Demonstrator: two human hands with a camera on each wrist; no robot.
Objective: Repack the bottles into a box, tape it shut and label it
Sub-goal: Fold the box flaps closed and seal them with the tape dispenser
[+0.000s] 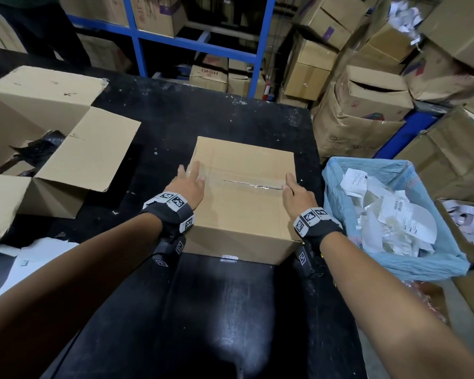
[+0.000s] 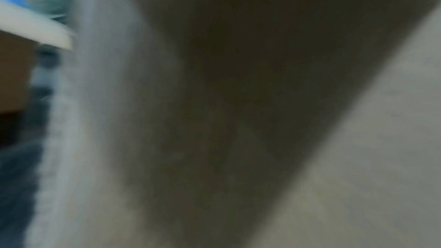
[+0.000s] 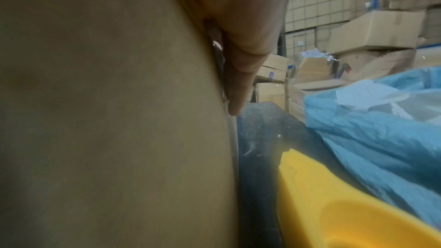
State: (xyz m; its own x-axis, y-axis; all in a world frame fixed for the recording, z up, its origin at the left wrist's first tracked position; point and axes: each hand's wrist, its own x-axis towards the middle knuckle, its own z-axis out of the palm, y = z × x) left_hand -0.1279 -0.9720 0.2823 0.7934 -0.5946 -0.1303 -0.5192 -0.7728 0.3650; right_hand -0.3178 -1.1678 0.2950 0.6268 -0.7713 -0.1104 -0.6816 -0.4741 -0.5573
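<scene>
On the black tabletop (image 1: 175, 119), a closed cardboard box (image 1: 244, 209) sits near the right edge, its top flaps meeting along a seam covered by clear tape (image 1: 246, 184) that runs from left to right. The left hand (image 1: 188, 184) lies on the box's upper left edge with its fingers straight and slightly spread, palm down against the cardboard. The right hand (image 1: 296, 194) is at the right end of the taped seam, thumb on top and fingers straight down the right wall; the right wrist view shows those fingers (image 3: 238, 82) flat against the side of the box (image 3: 107, 120), pressing rather than curling. The left wrist view is too blurred to tell anything about that hand. To the left, well apart from the closed box, stands a larger open box (image 1: 74, 149) with its flaps spread and some dark wrapping inside. Just beside the tabletop on the right is a bin lined with a blue bag (image 1: 394, 255), holding crumpled white paper scraps (image 1: 394, 214). Stacked cartons (image 1: 367, 99) and blue shelving (image 1: 197, 42) fill the background.
</scene>
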